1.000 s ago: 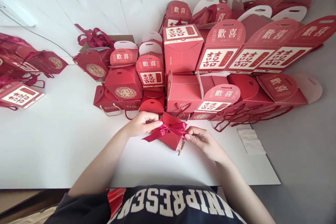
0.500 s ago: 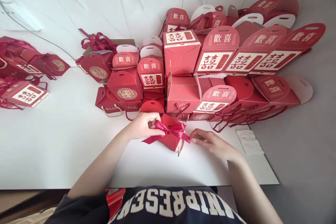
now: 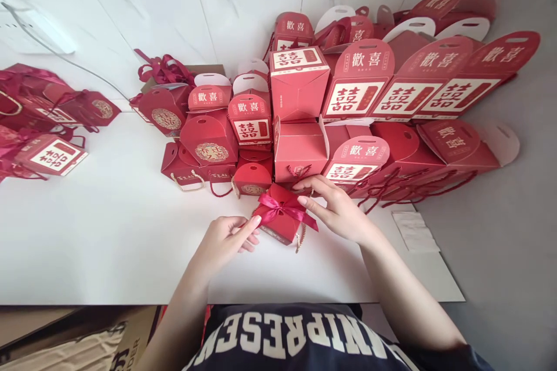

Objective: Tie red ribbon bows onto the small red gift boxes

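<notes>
A small red gift box (image 3: 281,225) with a magenta ribbon bow (image 3: 285,208) and a gold cord handle lies on the white table (image 3: 108,232) just in front of me. My left hand (image 3: 226,237) pinches the ribbon's left tail at the box's lower left corner. My right hand (image 3: 335,208) reaches over the box's far right side, fingers spread, fingertips near the bow's right loop and the box's back edge.
Several red gift boxes (image 3: 300,81) and handled bags (image 3: 365,156) are stacked against the marble wall behind the small box and spread right onto the grey floor. More red boxes (image 3: 52,153) lie at the table's left. A white paper (image 3: 415,231) lies right of my hands.
My left hand slid from the top of the bow down to the ribbon's left tail. My right hand let go of the right tail and rose over the box's far side. The camera shifted slightly.
</notes>
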`<state>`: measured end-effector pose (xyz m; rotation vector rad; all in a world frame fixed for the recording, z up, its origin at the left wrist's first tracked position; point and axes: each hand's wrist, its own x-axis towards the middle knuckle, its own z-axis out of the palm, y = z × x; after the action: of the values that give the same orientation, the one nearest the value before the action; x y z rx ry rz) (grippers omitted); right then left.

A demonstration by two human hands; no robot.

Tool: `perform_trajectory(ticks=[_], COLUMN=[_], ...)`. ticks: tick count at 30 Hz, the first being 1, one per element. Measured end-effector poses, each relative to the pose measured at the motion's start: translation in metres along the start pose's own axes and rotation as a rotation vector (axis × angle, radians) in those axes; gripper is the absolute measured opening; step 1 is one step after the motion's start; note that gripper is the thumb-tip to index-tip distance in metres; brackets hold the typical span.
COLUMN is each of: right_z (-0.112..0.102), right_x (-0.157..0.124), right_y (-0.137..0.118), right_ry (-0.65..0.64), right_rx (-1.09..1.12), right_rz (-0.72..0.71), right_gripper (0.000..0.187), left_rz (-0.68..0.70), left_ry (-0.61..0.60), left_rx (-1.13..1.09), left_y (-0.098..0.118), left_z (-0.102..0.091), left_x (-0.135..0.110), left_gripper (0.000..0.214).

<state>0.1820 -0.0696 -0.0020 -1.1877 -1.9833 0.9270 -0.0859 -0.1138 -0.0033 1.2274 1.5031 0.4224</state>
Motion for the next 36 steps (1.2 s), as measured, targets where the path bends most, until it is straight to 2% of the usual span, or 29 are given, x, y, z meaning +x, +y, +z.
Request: perform_trajectory(ticks=[3, 9, 14, 25, 27, 30, 32, 36], right_z=[0.002, 0.005, 0.005, 0.006, 0.003, -0.001, 0.000, 0.011], right_x=[0.003, 0.010, 0.012, 0.010, 0.002, -0.015, -0.027, -0.042], right_y=[0.002, 0.011, 0.014, 0.017, 0.016, 0.010, 0.004, -0.006], right_ry=[-0.058, -0.194, -0.202, -0.196, -0.165, -0.061, -0.040, -0.224], right_rx=[0.057, 0.296, 0.338, 0.331, 0.324, 0.186, 0.126, 0.407], right_rz=[-0.021, 0.022, 0.045, 0.086, 0.140, 0.260, 0.309, 0.308], right_gripper=[0.022, 0.035, 0.039, 0.039, 0.034, 0.036, 0.037, 0.039], left_rz=[0.053, 0.126, 0.172, 0.183, 0.175, 0.154, 0.170, 0.251], left_ry=[-0.037, -0.083, -0.095, -0.146, -0.079, 0.185, 0.303, 0.252], left_rx=[-0.128, -0.183, -0.162, -0.078, -0.051, 0.022, 0.085, 0.182], left_y=[-0.001, -0.003, -0.003, -0.005, -0.007, -0.008, -0.006, 0.002], left_z=[0.005, 0.000, -0.002, -0.010, -0.013, -0.016, -0.016, -0.009], left_x=[0.008, 0.015, 0.015, 0.019, 0.017, 0.009, 0.000, -0.018], left_gripper=[0.044, 0.035, 0.033, 0.036, 0.036, 0.038, 0.043, 0.056])
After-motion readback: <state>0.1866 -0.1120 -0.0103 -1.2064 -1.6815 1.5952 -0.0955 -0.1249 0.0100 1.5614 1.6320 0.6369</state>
